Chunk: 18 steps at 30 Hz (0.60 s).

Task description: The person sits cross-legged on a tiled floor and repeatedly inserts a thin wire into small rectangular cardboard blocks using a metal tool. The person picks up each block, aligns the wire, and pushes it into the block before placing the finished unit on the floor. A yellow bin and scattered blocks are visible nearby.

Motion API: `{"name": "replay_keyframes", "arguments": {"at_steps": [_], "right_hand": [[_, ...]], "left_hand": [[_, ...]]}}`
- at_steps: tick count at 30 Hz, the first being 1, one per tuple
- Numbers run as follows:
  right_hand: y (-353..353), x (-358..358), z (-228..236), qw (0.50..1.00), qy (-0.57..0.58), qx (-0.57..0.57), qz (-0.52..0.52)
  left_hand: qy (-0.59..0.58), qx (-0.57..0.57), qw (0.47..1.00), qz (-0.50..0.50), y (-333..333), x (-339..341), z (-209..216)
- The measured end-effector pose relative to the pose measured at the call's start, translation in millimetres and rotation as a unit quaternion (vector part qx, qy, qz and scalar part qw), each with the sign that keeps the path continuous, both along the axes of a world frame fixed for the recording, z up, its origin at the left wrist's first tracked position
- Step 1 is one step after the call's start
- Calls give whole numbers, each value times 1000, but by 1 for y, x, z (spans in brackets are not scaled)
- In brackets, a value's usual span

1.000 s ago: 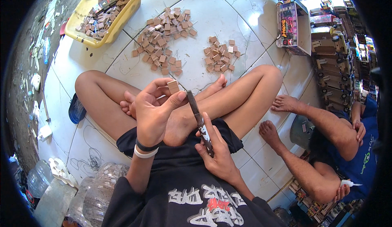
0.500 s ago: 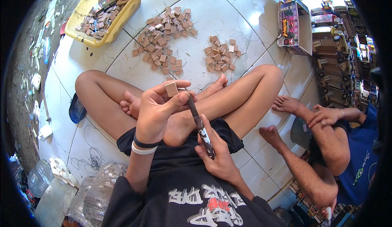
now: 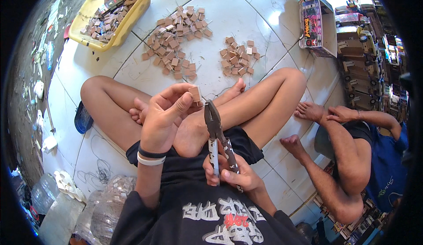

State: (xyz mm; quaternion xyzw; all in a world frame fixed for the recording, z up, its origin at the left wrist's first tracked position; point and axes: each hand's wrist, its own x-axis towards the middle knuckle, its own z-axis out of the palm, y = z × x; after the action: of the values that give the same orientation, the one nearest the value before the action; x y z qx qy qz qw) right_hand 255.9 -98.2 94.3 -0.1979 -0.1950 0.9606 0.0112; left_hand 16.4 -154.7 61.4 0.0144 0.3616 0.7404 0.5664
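Observation:
A small square wooden block (image 3: 194,94) is pinched upright between the thumb and fingers of my left hand (image 3: 161,119). A short thin metal piece, like a wire or nail, seems to stick out of the block's right side. My right hand (image 3: 242,174) is closed around the worn, white-flecked handles of combination pliers (image 3: 214,124). Their dark jaws point up, close by the block at its right; whether they touch the metal piece I cannot tell. Beyond my crossed legs lie a large pile of similar blocks (image 3: 174,51) with thin wires or nails and a smaller pile (image 3: 237,60).
A yellow tub (image 3: 132,22) of wooden pieces stands far left. At the far right are an open box (image 3: 324,29) and rows of small wooden toy vehicles (image 3: 359,68). Another person (image 3: 352,157) sits at right. Clear plastic bags (image 3: 105,209) and loose wire (image 3: 99,172) lie near left.
The pliers have turned so their jaws show from the flat side, handles apart, and my right hand is lower on them. The block has moved slightly right and up. The other person's hand has shifted.

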Motion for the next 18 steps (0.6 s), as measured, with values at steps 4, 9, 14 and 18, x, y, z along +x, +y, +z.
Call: {"name": "replay_keyframes", "arguments": {"at_steps": [4,9,14,18], "right_hand": [[12,-1,2,983,-96,150,35],[18,-10,7,972,-167,160,38],[17,-12,24,978,-140,150,46],[16,-14,25,976,-153,147,51]], "left_hand": [[85,-9,996,23,-4,-8,-6],[194,-32,980,16,-1,-4,-6],[244,-27,969,17,4,5,-4],[215,-16,976,28,3,9,-2]]}}
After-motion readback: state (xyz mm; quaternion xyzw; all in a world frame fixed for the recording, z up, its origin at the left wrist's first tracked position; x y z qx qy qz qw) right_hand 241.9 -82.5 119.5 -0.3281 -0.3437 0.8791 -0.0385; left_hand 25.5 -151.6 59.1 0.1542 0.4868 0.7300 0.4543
